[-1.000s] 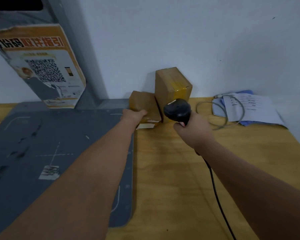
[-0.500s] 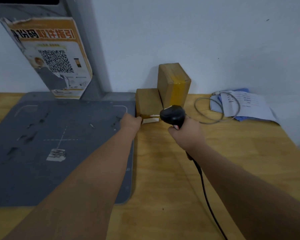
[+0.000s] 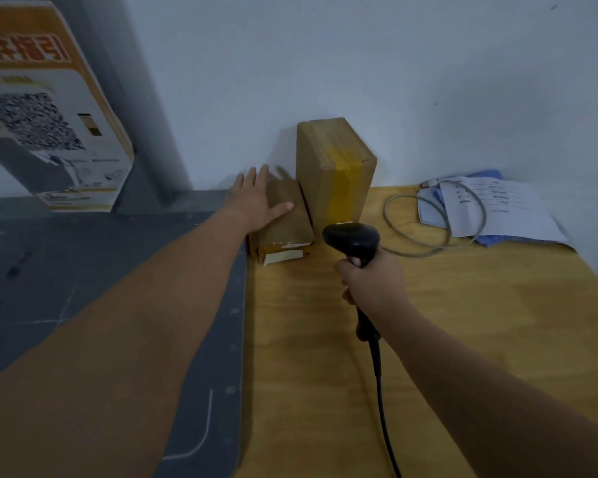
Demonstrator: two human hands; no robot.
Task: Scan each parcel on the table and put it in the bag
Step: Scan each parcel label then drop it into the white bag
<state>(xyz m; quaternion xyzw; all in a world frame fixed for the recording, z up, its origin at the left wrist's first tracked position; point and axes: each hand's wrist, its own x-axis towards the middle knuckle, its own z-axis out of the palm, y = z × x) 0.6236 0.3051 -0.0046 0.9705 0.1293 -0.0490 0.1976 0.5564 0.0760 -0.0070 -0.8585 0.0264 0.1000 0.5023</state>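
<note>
My left hand (image 3: 261,201) is lying wide and flat on the low parcel (image 3: 287,227), fingers spread over its top and curling round nothing. My right hand (image 3: 372,282) is gripping the scanner (image 3: 351,236), whose head is pointing away from me, just short of both parcels.

The low parcel is lying on the counter (image 3: 463,322) at the edge of the mat (image 3: 83,270). Its long axis is running from me toward the wall, and a white label (image 3: 283,256) is facing me on its near end. Its right side is sitting against the tall parcel (image 3: 335,167), which is standing on end by the wall with its long axis upright.

I am judging the risks like this: a flat palm is giving me no real hold, so dragging could let the low parcel slip or nudge the tall one over. The label is sitting low, so the scanner may be missing it. No bag is showing.
</note>
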